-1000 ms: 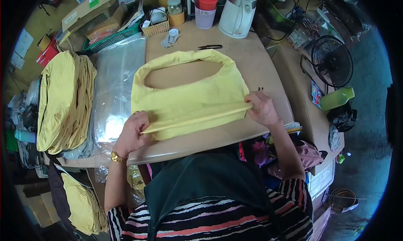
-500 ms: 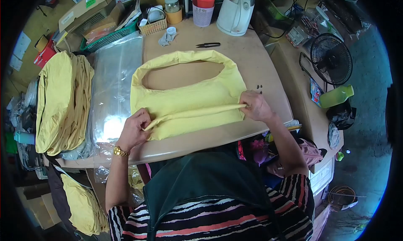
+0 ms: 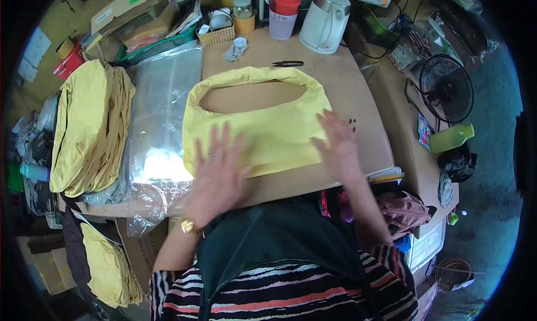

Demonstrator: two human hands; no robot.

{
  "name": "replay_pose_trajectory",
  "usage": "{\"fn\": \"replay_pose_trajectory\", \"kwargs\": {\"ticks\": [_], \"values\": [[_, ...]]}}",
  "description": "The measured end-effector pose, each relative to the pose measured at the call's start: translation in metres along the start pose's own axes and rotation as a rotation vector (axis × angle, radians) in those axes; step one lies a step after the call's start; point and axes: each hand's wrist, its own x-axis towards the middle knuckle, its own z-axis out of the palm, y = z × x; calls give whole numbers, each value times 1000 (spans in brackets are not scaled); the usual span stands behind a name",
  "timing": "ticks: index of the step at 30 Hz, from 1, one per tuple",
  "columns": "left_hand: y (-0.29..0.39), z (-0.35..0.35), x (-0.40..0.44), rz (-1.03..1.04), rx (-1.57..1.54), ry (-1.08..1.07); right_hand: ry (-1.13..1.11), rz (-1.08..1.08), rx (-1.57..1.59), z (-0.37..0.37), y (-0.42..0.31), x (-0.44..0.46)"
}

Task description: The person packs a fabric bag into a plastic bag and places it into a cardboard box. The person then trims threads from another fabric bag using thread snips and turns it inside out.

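Note:
A yellow fabric bag (image 3: 263,133) lies flat on the brown table, its wide handle loop toward the far side. My left hand (image 3: 220,167), fingers spread and a little blurred, is over the bag's lower left part. At the bag's right edge is my right hand (image 3: 338,144), also with its fingers apart. Neither hand grips the cloth; whether the palms touch it I cannot tell. Beyond the handle lies a pair of small black thread snips (image 3: 287,64).
Clear plastic sheets (image 3: 162,119) lie left of the bag, beside a tall stack of folded yellow bags (image 3: 89,130). A white kettle (image 3: 325,23), a lilac cup (image 3: 283,24) and a green basket (image 3: 159,49) line the back. A black fan (image 3: 446,88) and green bottle (image 3: 452,137) stand right.
Both hands have let go of the bag's near edge and opened. The raised fold along that edge now lies flat. My left hand has moved right, over the cloth.

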Motion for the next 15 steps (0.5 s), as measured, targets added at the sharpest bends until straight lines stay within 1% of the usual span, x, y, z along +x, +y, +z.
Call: {"fn": "replay_pose_trajectory", "kwargs": {"ticks": [2,4,5,10,12,14,15], "values": [[9,35,17,-10,6,42,-19,6,-44,35,-20,11],[-2,72,30,-153,57,77,-32,20,-86,61,-19,16],[-9,78,31,-177,108,76,-49,26,-98,68,-14,15],[-49,90,27,-216,117,62,-44,25,-121,76,-6,16],[-68,95,29,-266,104,64,-93,46,-142,76,-6,18],[-79,91,31,-308,147,63,-117,38,-159,78,-4,21],[-76,85,31,-360,218,96,-137,50,-184,79,-4,17]]}}
